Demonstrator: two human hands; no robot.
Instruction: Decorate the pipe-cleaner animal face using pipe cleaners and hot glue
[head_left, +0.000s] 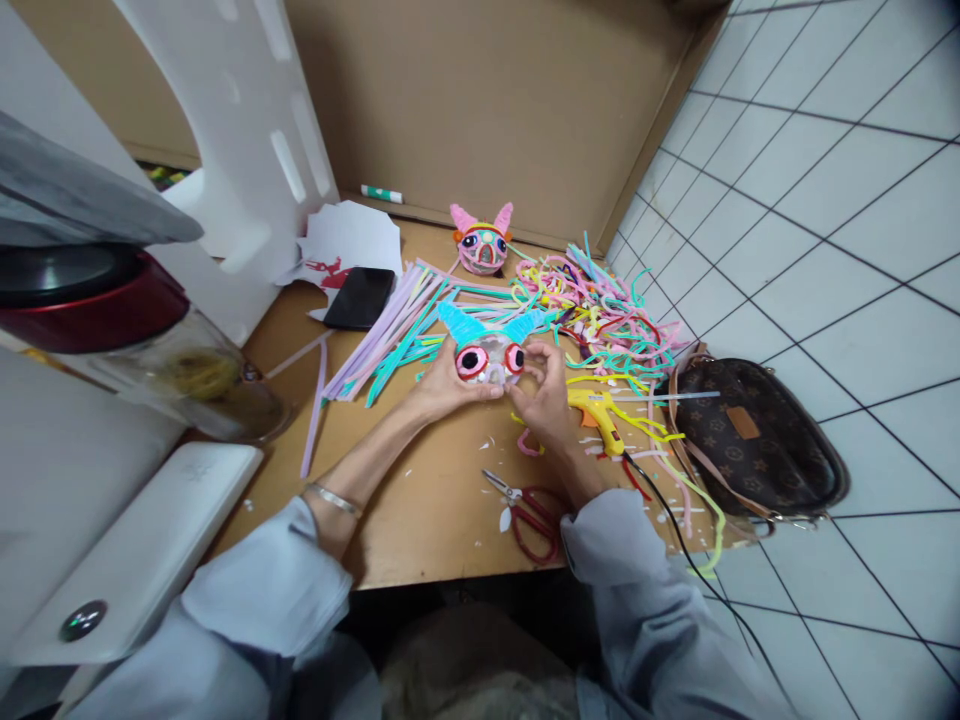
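Note:
Between my two hands, above the table, is a small clear craft figure (493, 372) with blue fuzzy ears and black eyes ringed in white and red. My left hand (454, 388) wraps around its left side, thumb along the bottom. At the figure's right eye, the bent fingers of my right hand (546, 385) press close together against its side; whether they pinch a small piece is hidden. Red-handled scissors (534, 520) lie below my right hand. A yellow glue gun (598, 415) rests to the right of it.
Behind lie a bundle of pastel pipe cleaners (390, 325), a tangled pile (600, 310) of them and a finished-looking pink-eared figure (481, 248). A phone (361, 298) sits left, near a glass bottle (187, 370) and white power bank (150, 550). A brown bag (757, 435) stands right.

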